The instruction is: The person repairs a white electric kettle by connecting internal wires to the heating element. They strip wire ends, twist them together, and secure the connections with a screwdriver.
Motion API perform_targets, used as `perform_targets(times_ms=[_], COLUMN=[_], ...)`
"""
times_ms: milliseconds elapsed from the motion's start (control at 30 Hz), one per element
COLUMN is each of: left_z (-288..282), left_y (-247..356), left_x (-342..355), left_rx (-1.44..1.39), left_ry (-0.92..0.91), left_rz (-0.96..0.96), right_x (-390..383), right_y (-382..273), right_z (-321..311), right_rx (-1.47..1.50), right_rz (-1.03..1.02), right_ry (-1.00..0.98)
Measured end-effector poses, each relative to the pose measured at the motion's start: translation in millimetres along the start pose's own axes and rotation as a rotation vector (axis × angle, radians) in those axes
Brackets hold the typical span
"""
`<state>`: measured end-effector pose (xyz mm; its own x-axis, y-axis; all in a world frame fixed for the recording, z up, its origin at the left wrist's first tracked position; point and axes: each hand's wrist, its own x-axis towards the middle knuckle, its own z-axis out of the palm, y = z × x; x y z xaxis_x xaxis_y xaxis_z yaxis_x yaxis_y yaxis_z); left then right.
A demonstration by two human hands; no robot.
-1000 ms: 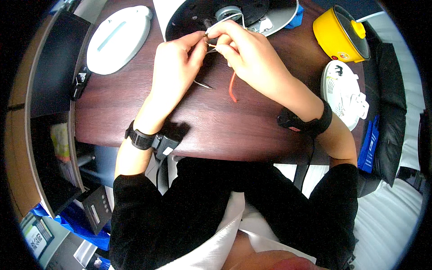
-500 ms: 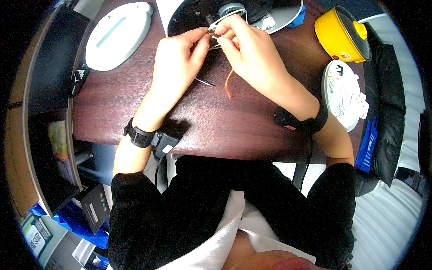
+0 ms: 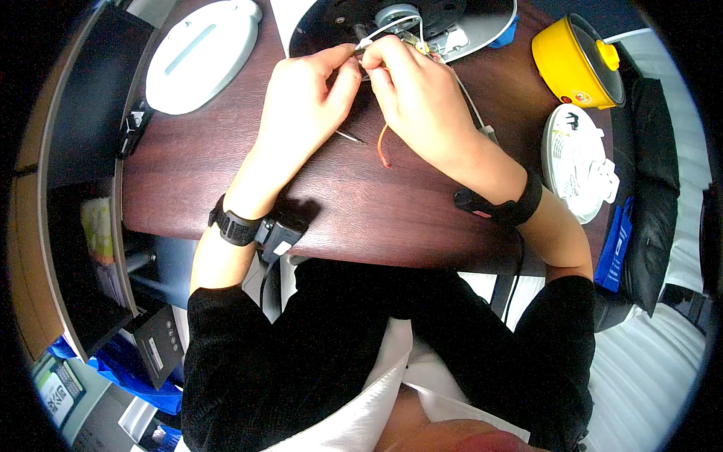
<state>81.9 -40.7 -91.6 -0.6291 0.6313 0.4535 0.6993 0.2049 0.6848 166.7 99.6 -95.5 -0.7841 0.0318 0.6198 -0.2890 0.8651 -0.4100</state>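
My left hand and my right hand meet tip to tip at the near rim of an opened round appliance housing, black inside with a pale shell. Thumbs and forefingers of both hands pinch a white wire that loops out of the housing. A small dark piece at the pinch is mostly hidden by my fingertips. Below the hands an orange wire and a thin pale wire stick out with loose ends over the table. Small wires and fittings show inside the housing.
On the brown table lie a pale oval cover at the left and a white oval plastic part at the right. A yellow pot stands far right. A white cord runs beside my right wrist. Shelves border the left.
The housing sits slightly further right in the picture, and its inner fittings show more. My right hand has shifted a little lower and to the right. Both hands keep their pinch.
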Motion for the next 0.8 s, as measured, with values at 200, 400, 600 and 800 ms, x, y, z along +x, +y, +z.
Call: perform_targets(times_ms=[200,400,600,800], left_z=[1,3,7,3], left_y=[-3,-7,6,6], left_x=[0,-2,0,1], left_rx=[-0.010,0.044,-0.009,-0.169], left_ry=[-0.013,-0.011,0.001,-0.062], left_rz=[-0.023,-0.009,-0.115,-0.255], right_x=[-2,-1,-9,-25], right_y=[2,-2,-10,-15], right_z=[1,-12,-34,8], right_rx=[0.101,0.914,1.181,1.589], right_rz=[0.071,0.812,0.963,0.988], right_ry=[0.005,-0.234,-0.204,0.004])
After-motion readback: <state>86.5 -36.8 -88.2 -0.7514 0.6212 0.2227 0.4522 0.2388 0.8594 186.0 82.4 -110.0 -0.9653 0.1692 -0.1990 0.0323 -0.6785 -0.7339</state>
